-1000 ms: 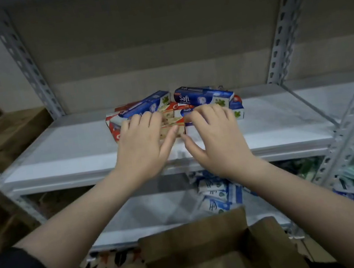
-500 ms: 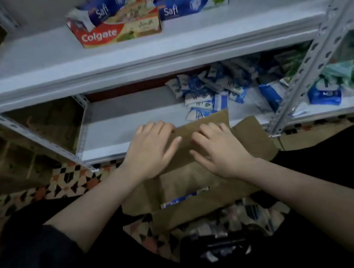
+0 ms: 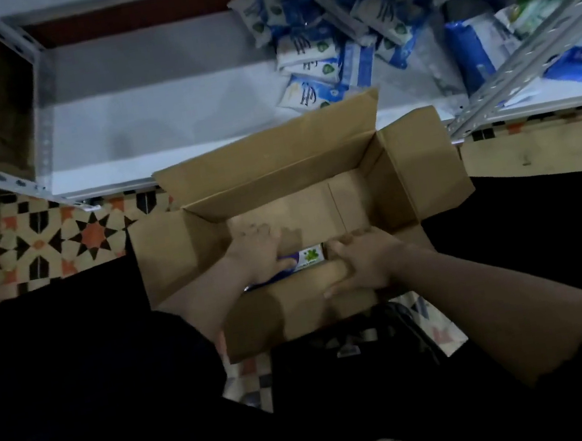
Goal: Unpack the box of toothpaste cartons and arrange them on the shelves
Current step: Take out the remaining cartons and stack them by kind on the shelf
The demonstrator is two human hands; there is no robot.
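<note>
An open brown cardboard box (image 3: 274,173) stands on the floor below me, flaps spread. Inside, against its near wall, lies a blue and white toothpaste carton (image 3: 309,256) with a green leaf print. My left hand (image 3: 256,252) reaches into the box and closes over that carton's left part. My right hand (image 3: 361,262) grips the box's near wall, fingers inside and thumb outside, just right of the carton's end. The rest of the box's floor that I can see is bare cardboard. The upper shelf with the earlier cartons is out of view.
The low white shelf (image 3: 153,127) lies just beyond the box, framed by perforated grey metal posts (image 3: 523,57). Several blue and white soft packets (image 3: 325,62) are heaped on its right part. Patterned floor tiles (image 3: 38,245) show at left. My dark clothing fills the foreground.
My view has swung down from the upper shelf to the box. Both hands left the cartons on the shelf, passed over the box flaps, and now reach into the opened box.
</note>
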